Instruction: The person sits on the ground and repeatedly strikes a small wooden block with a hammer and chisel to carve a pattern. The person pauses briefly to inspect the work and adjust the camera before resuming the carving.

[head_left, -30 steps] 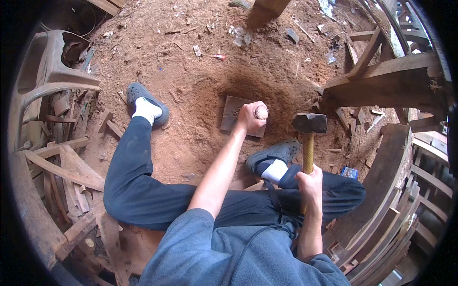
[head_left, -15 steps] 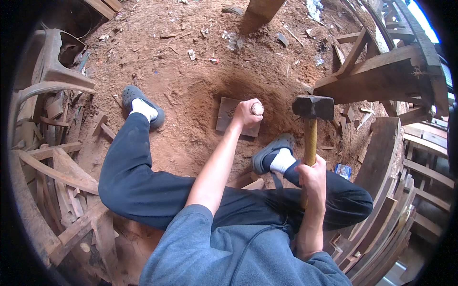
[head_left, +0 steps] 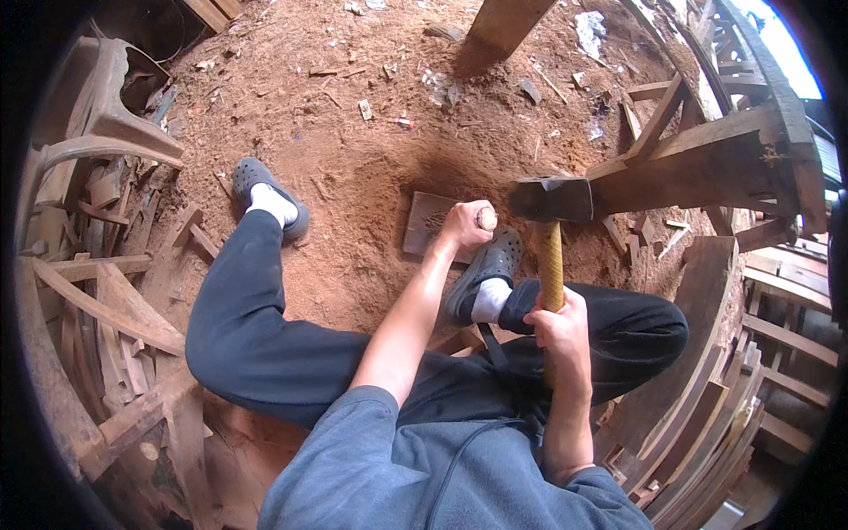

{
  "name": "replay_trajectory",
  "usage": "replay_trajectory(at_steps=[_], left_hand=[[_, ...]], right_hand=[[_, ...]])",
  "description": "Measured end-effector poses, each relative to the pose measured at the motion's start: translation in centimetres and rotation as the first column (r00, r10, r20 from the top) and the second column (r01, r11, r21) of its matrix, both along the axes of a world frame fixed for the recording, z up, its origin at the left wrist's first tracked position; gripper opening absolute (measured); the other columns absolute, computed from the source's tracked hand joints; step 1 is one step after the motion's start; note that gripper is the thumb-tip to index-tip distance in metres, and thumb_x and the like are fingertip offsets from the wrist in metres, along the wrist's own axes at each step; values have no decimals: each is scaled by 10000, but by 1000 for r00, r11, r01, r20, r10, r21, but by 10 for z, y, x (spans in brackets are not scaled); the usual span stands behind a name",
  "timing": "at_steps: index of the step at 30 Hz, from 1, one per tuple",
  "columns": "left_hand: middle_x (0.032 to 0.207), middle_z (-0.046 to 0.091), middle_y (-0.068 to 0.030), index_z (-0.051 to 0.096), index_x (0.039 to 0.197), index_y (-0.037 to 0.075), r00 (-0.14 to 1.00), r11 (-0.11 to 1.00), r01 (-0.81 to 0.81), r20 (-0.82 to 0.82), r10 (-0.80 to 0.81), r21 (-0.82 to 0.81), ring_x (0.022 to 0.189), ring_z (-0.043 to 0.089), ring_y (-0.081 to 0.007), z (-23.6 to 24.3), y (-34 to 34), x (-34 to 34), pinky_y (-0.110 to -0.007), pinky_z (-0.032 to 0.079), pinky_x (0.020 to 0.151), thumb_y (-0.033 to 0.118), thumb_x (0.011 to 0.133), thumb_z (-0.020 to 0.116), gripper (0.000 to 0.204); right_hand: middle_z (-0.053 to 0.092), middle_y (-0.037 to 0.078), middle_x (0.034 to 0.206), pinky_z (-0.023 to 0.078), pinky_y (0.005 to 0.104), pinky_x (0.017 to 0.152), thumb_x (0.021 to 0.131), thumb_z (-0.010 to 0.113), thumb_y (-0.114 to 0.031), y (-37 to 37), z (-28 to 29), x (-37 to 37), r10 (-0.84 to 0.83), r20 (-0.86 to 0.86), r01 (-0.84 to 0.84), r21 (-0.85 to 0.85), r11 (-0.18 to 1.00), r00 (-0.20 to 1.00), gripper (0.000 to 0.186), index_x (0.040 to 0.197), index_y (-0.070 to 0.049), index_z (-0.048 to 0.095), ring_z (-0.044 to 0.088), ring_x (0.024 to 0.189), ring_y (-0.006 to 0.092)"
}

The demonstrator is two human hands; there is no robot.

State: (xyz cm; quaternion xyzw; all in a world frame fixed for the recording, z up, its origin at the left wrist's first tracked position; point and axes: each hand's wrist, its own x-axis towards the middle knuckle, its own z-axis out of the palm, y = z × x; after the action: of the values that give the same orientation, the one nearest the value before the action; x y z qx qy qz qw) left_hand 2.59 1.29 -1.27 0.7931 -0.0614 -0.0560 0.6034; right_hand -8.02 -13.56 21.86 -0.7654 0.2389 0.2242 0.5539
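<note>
My left hand point(head_left: 461, 228) is closed round an upright piece with a pale, round wooden end point(head_left: 487, 219); the rest of that piece is hidden below the fist. Under this hand a flat, square wooden board point(head_left: 426, 215) lies on the ground, its surface marked. My right hand point(head_left: 563, 327) grips the yellow handle of a hammer point(head_left: 553, 256). The hammer's dark, blocky metal head is up, just right of my left fist and apart from it. My right shoe point(head_left: 493, 269) covers the board's near right corner in this view.
Sawdust-covered ground point(head_left: 327, 177) holds scattered chips and scraps. A wooden post point(head_left: 508, 31) stands ahead. Rough timber frames point(head_left: 698, 159) crowd the right, above stacked planks point(head_left: 698, 397). Carved wooden parts point(head_left: 106, 132) and offcuts pile up on the left.
The hammer head has swung left, nearer my left fist. My right foot has shifted left, toward the board. My left hand keeps its hold, and the view has moved slightly.
</note>
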Motion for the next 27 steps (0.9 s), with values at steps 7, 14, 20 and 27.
replay_trajectory(at_steps=[7, 14, 20, 27], left_hand=[[775, 682, -109, 654, 829, 20, 1000, 996, 7, -24, -9, -86, 719, 660, -178, 6, 3, -12, -308, 520, 675, 108, 558, 776, 310], [764, 648, -25, 647, 844, 23, 993, 978, 75, -80, -92, -194, 727, 587, -94, 9, 21, -16, -266, 488, 677, 65, 574, 791, 309], [752, 613, 57, 653, 846, 80, 968, 862, 149, -107, -227, -484, 682, 546, -43, -10, 67, -13, -205, 455, 604, 213, 568, 920, 408], [688, 514, -33, 488, 779, 76, 998, 631, -44, -60, -5, -774, 672, 522, -170, 35, 215, -16, -338, 447, 687, -50, 563, 676, 313]], right_hand=[[502, -16, 593, 348, 234, 402, 662, 630, 12, 1, -12, 12, 6, -12, -6, 22, 1000, 1000, 137, 737, -35, 526, 448, 447, 66], [538, 36, 579, 368, 228, 363, 673, 620, 14, -7, -25, 16, -21, -69, 23, 28, 999, 997, 139, 753, -29, 515, 466, 388, 88], [566, 68, 590, 372, 232, 350, 679, 606, 4, -17, -30, 13, -54, -94, 59, 51, 997, 994, 128, 765, -24, 516, 466, 371, 100], [582, 89, 603, 375, 234, 344, 695, 593, -8, -23, -31, 16, -67, -89, 72, 50, 996, 994, 111, 771, -21, 514, 466, 364, 101]])
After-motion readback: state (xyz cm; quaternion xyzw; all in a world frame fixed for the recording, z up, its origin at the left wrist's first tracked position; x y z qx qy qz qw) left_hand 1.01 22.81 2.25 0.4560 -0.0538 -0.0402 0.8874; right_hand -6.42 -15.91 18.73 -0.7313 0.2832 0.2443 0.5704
